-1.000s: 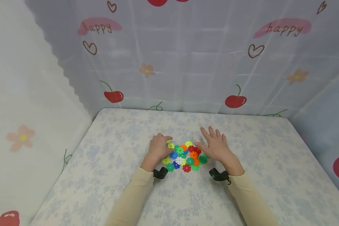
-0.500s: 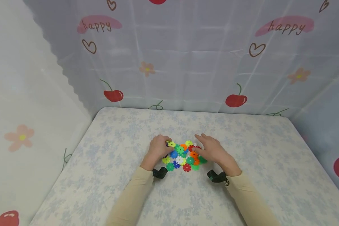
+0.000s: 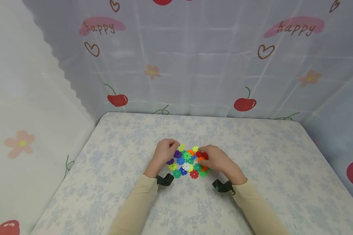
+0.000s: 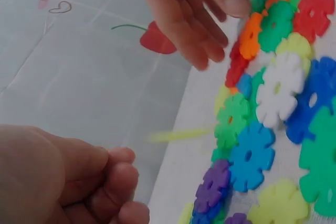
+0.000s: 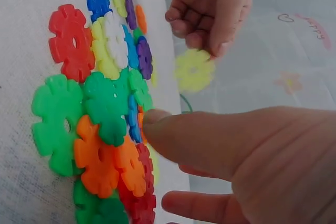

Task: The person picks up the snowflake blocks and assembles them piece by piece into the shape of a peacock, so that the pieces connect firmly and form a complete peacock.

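Note:
A heap of flower-shaped plastic discs in several colours lies on the table between both hands. The left hand, at the heap's far left, has its fingertips drawn together. At those fingertips is a yellow flower-shaped disc, raised off the heap; it seems pinched by its edge, though it is blurred in the left wrist view. Over the heap's right side reaches the right hand, thumb and fingers apart, close to red discs and orange discs. Nothing shows between its fingers.
A pale floral cloth covers the table. Behind it hangs a curtain printed with cherries and hearts, and another printed sheet stands at the left. Each wrist wears a black camera mount.
The right hand has come in leftward and lowered over the heap, its fingers less spread. The left hand has lifted the yellow disc, and purple discs now show where it was.

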Available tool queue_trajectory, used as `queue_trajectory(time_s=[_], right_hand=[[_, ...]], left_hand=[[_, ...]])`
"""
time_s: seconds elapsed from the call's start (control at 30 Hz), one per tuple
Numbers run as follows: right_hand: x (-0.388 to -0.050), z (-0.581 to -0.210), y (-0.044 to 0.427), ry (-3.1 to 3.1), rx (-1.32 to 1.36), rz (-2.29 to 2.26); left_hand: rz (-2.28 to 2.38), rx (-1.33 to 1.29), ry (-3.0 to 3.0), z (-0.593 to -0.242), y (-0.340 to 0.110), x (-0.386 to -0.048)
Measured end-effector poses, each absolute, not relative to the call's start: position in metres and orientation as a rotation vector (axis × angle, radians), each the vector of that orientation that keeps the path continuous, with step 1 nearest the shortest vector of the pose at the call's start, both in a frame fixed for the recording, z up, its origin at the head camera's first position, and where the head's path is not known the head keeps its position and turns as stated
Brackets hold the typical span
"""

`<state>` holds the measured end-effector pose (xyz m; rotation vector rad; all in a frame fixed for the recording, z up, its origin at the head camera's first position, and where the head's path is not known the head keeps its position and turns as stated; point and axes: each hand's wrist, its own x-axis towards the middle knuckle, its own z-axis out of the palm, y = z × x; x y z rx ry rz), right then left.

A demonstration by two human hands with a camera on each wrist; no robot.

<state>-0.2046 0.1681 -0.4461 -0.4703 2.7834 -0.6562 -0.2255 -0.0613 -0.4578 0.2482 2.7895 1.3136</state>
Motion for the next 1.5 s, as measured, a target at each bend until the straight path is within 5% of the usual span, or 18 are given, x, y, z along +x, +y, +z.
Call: queue_trajectory(time_s=[0.7, 1.5], right_hand=[[-0.201, -0.448, 0.167, 2.840, -0.559, -0.578], [-0.204, -0.451, 0.167, 2.852, -0.586, -0.557]], left_hand=[[0.942, 0.602, 2.611, -0.460, -0.050, -0.222], [0.827, 0.693, 2.550, -0.463, -0.042, -0.221]])
